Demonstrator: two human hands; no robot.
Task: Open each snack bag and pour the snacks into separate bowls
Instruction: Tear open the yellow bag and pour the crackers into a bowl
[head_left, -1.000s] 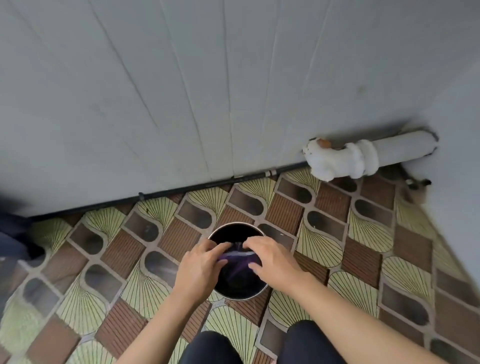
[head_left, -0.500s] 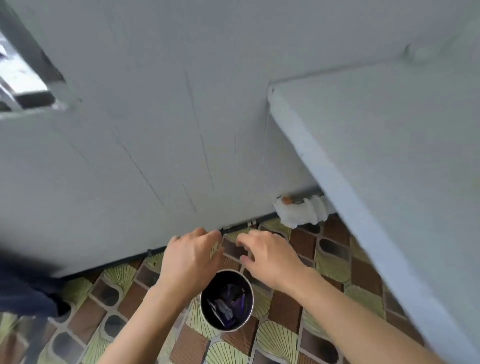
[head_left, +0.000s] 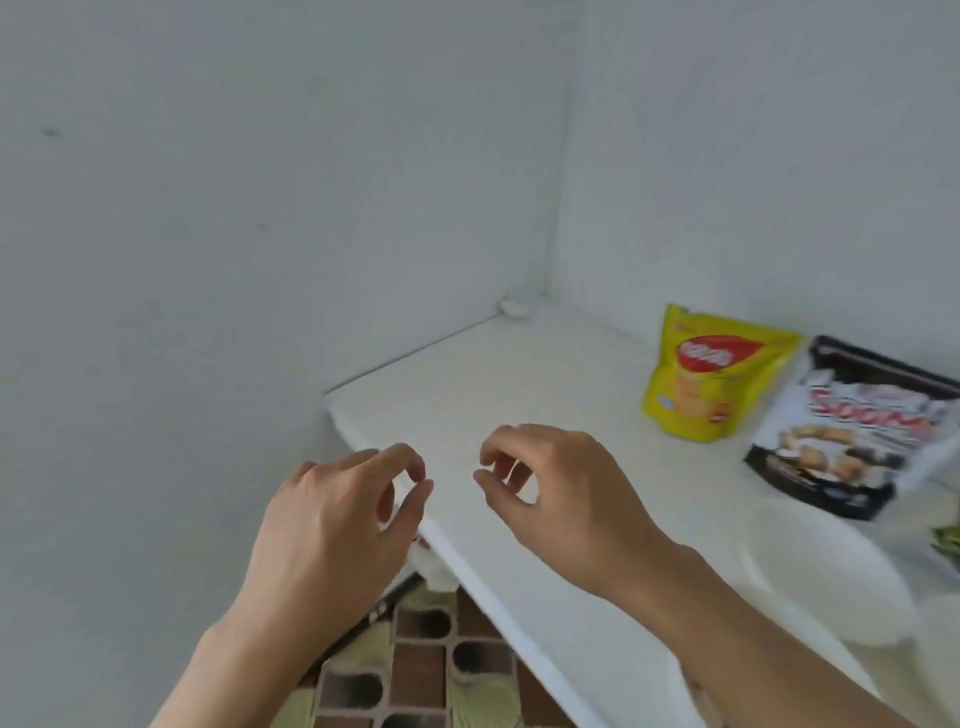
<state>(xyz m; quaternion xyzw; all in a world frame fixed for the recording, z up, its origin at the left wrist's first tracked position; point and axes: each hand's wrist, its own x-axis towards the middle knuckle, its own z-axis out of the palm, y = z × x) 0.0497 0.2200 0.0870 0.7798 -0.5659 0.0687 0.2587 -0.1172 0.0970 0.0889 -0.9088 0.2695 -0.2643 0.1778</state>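
A yellow snack bag (head_left: 711, 374) stands upright at the back of the white counter (head_left: 519, 384). Beside it on the right leans a black and white snack bag (head_left: 852, 431). A white bowl (head_left: 826, 566) sits in front of that bag, near the counter's right side. My left hand (head_left: 332, 525) hovers at the counter's left edge, fingers loosely curled and holding nothing. My right hand (head_left: 556, 493) hangs above the counter with loosely curled fingers, also holding nothing. Both hands are well left of the bags.
White walls meet in a corner behind the counter. A patterned tiled floor (head_left: 415, 670) shows below the counter edge. Something green (head_left: 948, 540) peeks in at the far right edge.
The view has swung up from the floor bin to the counter. Both hands left the bin, where a purple wrapper was dropped, and rose to the counter edge, holding nothing.
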